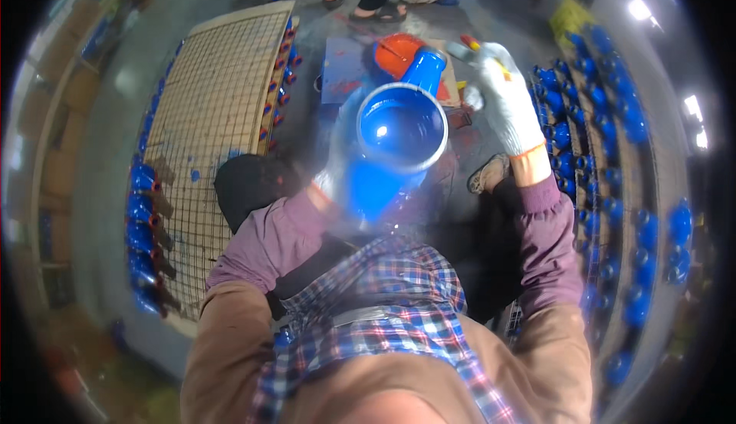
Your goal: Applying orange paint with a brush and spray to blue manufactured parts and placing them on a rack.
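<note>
By the left gloved hand (336, 165), the blue fitting (400, 129) is gripped from its left side, so it lies just right of that palm. Its wide mouth is turned up, its narrower neck is pointed forward, toward the red bowl (389, 47). By the right gloved hand (494, 87), a red-and-yellow tool (470, 42) is held, apart from the neck, at its right.

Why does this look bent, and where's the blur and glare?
Head view: the fisheye lens bends the racked blue parts at right. Same view: lamps glare at upper right; a highlight shines inside the hollow blue piece, whose near side looks smeared, as does the left hand.
</note>
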Tool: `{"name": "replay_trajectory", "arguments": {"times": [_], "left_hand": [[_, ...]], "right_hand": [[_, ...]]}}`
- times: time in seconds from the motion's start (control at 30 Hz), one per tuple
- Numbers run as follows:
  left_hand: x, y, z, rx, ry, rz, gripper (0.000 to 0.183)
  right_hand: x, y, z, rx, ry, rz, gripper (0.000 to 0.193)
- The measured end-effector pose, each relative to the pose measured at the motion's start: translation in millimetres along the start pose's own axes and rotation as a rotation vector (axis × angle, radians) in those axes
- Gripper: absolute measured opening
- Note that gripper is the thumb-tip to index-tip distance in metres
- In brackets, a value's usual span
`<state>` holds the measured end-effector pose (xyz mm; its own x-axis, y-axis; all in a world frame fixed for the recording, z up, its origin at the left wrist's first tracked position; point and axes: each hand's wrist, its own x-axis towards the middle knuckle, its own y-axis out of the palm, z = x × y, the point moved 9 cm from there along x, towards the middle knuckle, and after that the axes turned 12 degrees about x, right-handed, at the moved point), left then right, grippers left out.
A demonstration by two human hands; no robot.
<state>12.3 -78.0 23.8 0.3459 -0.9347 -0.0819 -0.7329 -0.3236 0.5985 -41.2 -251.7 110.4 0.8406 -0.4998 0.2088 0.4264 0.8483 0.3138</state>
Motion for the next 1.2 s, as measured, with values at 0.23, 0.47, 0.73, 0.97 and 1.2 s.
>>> {"name": "replay_trajectory", "arguments": {"times": [0.23, 0.47, 0.73, 0.97, 1.2], "left_hand": [[-1, -26, -8, 0.264, 0.177, -0.095, 0.087], [7, -34, 8, -0.246, 0.071, -0.047, 0.077], [4, -38, 5, -0.398, 0.118, -0.063, 0.048], [-6, -45, 22, -0.412, -0.065, -0.165, 0.055], [7, -23, 29, -0.505, 0.031, 0.125, 0.049]], "right_hand": [[-37, -48, -83, 0.738, 0.202, -0.221, 0.052], [-64, -74, -122, 0.799, 0.253, -0.268, 0.067], [-75, -105, -152, 0.722, 0.246, -0.39, 0.07], [-86, -88, -129, 0.451, 0.182, -0.369, 0.056], [-129, 9, -48, -1.031, -0.507, -0.01, 0.031]]}}
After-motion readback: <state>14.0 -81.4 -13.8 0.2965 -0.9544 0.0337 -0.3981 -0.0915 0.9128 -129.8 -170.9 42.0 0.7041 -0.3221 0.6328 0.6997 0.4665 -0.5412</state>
